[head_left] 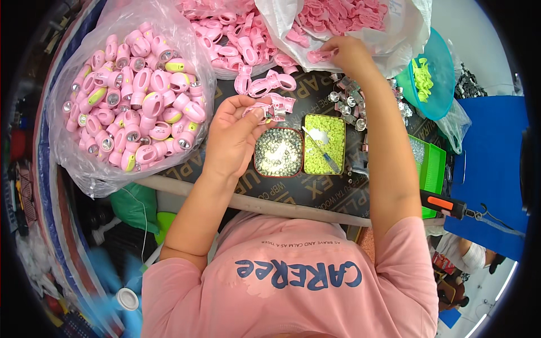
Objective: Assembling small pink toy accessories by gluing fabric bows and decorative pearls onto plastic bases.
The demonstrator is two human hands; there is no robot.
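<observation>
My left hand (228,135) is closed on a pink toy flashlight half-shell (280,103), its hollow side showing metal parts inside. Held over the mouth of a white bag (417,34), my right hand (352,56) pinches a small pink plastic piece (319,56). Many similar pink pieces (344,16) fill that bag. Below my left hand, a square tin (278,152) holds small shiny round parts. Beside it, another tin (327,124) contains tiny yellow-green pieces, with a thin blue-handled tool (329,161) lying across them. A few pink shells (265,84) lie just beyond my left hand.
At left stands a clear bag of assembled pink flashlights (135,101). Loose metal parts (352,104) lie under my right forearm. Further right are a teal bowl (437,73), a green tray (434,174) and a corded black-and-orange electric screwdriver (445,204). A blue fan (127,298) sits lower left.
</observation>
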